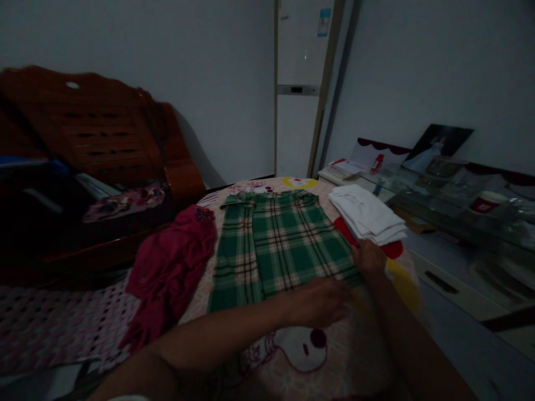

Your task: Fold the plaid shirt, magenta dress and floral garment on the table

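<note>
A green plaid shirt (288,239) lies spread on the round table's patterned cloth (301,376), its left part folded over lengthwise. My right hand (370,257) is closed at the shirt's right edge, with the fabric pinched by the fingers. My left hand (324,301) reaches across the shirt's near edge towards the lower right corner; its fingers are smeared by motion, so their grip is unclear. Just beyond my right hand sits a stack of folded white clothes (368,214). A crumpled dark pink garment (173,262) lies at the table's left edge and hangs over it.
A carved wooden bench (100,122) with a floral cloth (125,203) on it stands at the left. On the right is a glass-topped cabinet (443,195) bearing a photo (438,146) and a paper cup (488,201). A tall white air conditioner (296,133) stands behind the table.
</note>
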A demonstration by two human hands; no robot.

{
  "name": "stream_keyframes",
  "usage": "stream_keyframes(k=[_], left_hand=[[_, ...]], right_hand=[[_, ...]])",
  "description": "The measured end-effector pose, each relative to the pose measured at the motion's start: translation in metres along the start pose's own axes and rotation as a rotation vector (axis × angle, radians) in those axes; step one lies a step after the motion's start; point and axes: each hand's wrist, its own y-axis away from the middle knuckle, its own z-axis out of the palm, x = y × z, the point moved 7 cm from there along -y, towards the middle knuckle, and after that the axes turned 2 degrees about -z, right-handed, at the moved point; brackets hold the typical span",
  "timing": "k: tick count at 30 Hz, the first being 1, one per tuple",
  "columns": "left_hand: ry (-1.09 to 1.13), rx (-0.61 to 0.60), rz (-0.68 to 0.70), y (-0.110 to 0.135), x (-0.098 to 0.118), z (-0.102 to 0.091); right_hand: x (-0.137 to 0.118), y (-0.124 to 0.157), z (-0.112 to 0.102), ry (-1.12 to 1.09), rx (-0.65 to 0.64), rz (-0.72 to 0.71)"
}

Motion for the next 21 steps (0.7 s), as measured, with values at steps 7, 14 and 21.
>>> stream_keyframes(k=[7, 14, 21], left_hand=[[0.068, -0.007, -0.040, -0.002, -0.015, -0.030], [-0.191, 0.164, -0.465, -0.077, -0.140, -0.077], [-0.289, 0.156, -0.707, -0.122, -0.217, -0.079]], right_hand=[[-0.003, 0.002, -0.003, 0.012, 0.007, 0.000], [-0.006, 0.003, 0.001, 0.049, 0.017, -0.019], [-0.005, 0.005, 0.007, 0.035, 0.162, -0.045]])
